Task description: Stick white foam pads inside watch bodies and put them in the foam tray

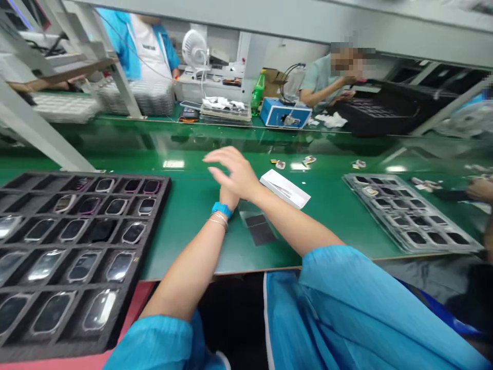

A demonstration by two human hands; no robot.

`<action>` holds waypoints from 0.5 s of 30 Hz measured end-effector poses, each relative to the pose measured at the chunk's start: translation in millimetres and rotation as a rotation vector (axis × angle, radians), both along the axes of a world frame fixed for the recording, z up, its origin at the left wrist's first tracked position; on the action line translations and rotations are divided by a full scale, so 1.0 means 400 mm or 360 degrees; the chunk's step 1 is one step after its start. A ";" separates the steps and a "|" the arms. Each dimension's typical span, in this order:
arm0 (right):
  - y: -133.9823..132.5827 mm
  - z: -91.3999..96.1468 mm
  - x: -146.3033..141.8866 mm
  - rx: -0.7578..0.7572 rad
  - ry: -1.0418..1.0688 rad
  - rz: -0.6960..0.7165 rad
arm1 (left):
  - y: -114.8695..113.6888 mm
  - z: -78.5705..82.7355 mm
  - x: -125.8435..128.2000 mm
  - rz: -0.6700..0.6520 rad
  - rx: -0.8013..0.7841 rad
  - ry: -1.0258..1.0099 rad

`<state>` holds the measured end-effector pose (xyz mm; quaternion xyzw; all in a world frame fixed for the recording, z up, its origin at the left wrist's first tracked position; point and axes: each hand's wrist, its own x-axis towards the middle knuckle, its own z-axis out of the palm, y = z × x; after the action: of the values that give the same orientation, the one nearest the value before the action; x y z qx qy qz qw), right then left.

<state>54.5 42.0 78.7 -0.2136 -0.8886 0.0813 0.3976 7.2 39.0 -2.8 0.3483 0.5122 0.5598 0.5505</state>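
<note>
**Q:** What's closest in, at the hands?

**A:** The right hand (236, 174) is raised and open, its fingers (215, 163) spread and released, grasping nothing, just beside a white carton (285, 188). The left hand (228, 198) sits beneath it, with a blue wristband (222, 208) and thin bracelets (217, 221) at the wrist. Its fingers are hidden behind the right hand, so I can't tell whether they're clenched or loose.

**Q:** What's around that carton?

**A:** Just in front of it, on the person's side, a dark square sheet (260, 229) lies in clear film on the green workbench (185, 246). Small printed packets (280, 164) lie just behind it.

**Q:** And to either side?

**A:** Well left of the carton, a black foam tray (115, 176) holds rows of rounded glassy panels (100, 308), one per cell. Well right of it is a clear plastic tray (412, 251) with dark cells, and past that tray, a co-worker's hand (479, 189).

**Q:** Farther off?

**A:** Beyond the carton, across the bench, stand a blue box unit (285, 114), a green bottle (258, 92) and a white fan (194, 49). A co-worker in a pale green top (319, 82) sits by a black tray (379, 110), and another person in a blue-and-white coat (142, 46) stands farther left.
</note>
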 end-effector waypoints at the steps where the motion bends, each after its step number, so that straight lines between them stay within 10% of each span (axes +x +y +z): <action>1: 0.015 -0.022 0.085 -0.0108 0.0089 -0.0194 | -0.003 -0.003 -0.002 0.0002 0.0056 -0.0014; 6: 0.079 -0.136 0.358 -0.0623 0.0269 -0.0785 | -0.006 -0.020 -0.014 -0.0099 0.0181 -0.0228; 15: -0.007 -0.218 0.376 -0.0645 0.0649 -0.0296 | -0.078 0.027 0.025 -0.0174 0.0252 -0.0333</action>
<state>205.0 39.2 -8.3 -0.3483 -0.7328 0.2615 0.5229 17.3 7.9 8.0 0.3578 0.3865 0.6008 0.6014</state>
